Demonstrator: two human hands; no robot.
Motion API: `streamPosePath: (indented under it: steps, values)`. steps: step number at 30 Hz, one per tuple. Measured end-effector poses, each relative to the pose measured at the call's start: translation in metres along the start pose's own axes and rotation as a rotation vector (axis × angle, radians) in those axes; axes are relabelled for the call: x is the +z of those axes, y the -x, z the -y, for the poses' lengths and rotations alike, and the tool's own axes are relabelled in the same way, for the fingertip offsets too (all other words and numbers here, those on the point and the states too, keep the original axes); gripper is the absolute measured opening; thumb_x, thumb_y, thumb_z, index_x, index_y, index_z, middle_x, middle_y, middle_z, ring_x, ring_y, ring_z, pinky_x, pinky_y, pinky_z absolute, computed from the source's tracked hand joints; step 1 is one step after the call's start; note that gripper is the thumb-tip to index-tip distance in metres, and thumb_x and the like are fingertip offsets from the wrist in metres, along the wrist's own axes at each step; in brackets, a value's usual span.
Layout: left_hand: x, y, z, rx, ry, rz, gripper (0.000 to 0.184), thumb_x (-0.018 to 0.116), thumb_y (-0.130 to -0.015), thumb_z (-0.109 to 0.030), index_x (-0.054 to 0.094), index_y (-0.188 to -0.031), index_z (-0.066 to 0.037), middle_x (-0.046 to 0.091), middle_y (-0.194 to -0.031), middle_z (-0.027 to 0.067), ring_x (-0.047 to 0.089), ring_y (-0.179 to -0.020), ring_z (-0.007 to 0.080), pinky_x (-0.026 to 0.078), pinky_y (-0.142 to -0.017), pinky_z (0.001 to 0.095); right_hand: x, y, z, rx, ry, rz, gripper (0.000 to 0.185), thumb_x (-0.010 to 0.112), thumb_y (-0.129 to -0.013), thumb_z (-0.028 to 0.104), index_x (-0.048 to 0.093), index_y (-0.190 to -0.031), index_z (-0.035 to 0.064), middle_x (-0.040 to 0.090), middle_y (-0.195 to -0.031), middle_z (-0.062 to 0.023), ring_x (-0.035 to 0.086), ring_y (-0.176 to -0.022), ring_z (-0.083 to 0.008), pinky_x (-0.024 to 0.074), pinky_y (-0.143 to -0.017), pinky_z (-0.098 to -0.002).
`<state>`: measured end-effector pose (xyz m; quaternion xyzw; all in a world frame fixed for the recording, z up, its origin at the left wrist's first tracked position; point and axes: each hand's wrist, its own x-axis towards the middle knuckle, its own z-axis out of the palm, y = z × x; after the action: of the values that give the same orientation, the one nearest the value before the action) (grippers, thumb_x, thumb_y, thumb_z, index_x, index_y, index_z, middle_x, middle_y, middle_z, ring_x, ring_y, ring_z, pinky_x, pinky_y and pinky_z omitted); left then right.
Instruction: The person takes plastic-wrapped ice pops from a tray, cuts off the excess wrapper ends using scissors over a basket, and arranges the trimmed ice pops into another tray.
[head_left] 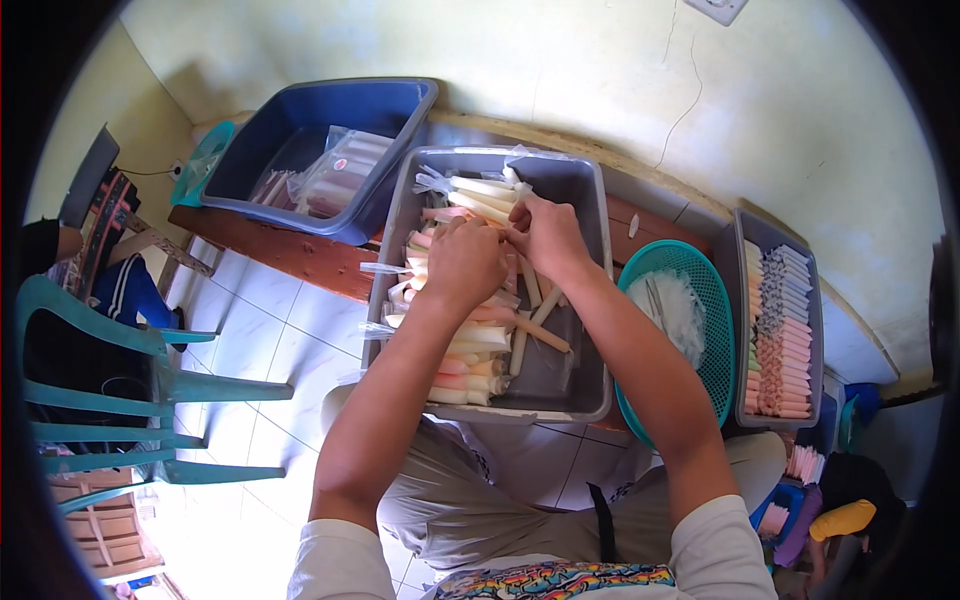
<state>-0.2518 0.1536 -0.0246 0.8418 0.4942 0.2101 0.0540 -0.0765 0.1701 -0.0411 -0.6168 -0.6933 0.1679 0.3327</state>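
Observation:
Both my hands are over a grey tub in front of me, close together with their fingers curled. My left hand and my right hand pinch what looks like an orange ice pop in a thin plastic sleeve; most of it is hidden behind the fingers. Around them in the tub lie cream, pink and pale ice pops, many with twisted clear plastic ends. A stack of cream and pink ice pops fills the near left side. Several longer tubes lie loose near the middle.
A blue tub with bagged tubes stands at the left. To the right are a green basket holding clear plastic and scissors-like metal handles, and a grey crate of stacked ice pops. Green chair legs jut in; another person bends at lower right.

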Motion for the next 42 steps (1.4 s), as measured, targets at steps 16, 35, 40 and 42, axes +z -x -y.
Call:
streamPosePath:
  steps: [16,35,40,42]
  values:
    - [-0.009,-0.003,-0.004,0.101,0.154,-0.115,0.02,0.07,-0.101,-0.016,0.08,-0.112,-0.003,0.081,-0.101,0.0172,0.076,-0.098,0.0389,0.058,-0.089,0.0517,-0.023,0.02,0.016,-0.046,-0.374,-0.257,0.028,0.086,-0.092,0.009,0.076,-0.117,-0.0007,0.084,-0.101,-0.0146,0.083,-0.089,-0.0211,0.0661,-0.082,-0.0329]
    - [-0.038,0.035,-0.084,0.398,0.312,-0.273,0.03,0.081,-0.096,-0.009,0.075,-0.124,-0.002,0.076,-0.102,0.0159,0.072,-0.095,0.0388,0.056,-0.086,0.0495,-0.102,0.111,0.016,0.125,-0.851,-0.208,0.045,0.082,-0.104,0.014,0.067,-0.142,-0.0012,0.079,-0.12,-0.0102,0.075,-0.106,-0.0133,0.0605,-0.085,-0.0278]
    - [-0.028,0.043,-0.109,0.466,0.356,-0.276,0.03,0.079,-0.096,-0.01,0.074,-0.125,-0.004,0.074,-0.101,0.0141,0.07,-0.093,0.0384,0.055,-0.085,0.0498,-0.136,0.137,0.004,0.205,-0.886,-0.181,0.049,0.084,-0.103,0.022,0.067,-0.145,0.0024,0.079,-0.116,-0.0042,0.072,-0.104,-0.01,0.0549,-0.08,-0.0273]
    - [-0.026,0.043,-0.119,0.487,0.376,-0.272,0.03,0.078,-0.097,-0.012,0.073,-0.126,-0.006,0.072,-0.101,0.0136,0.069,-0.094,0.0382,0.055,-0.086,0.0498,-0.151,0.148,0.002,0.21,-0.886,-0.18,0.053,0.085,-0.102,0.025,0.067,-0.146,0.0036,0.079,-0.112,-0.0036,0.072,-0.103,-0.0096,0.0544,-0.079,-0.0275]
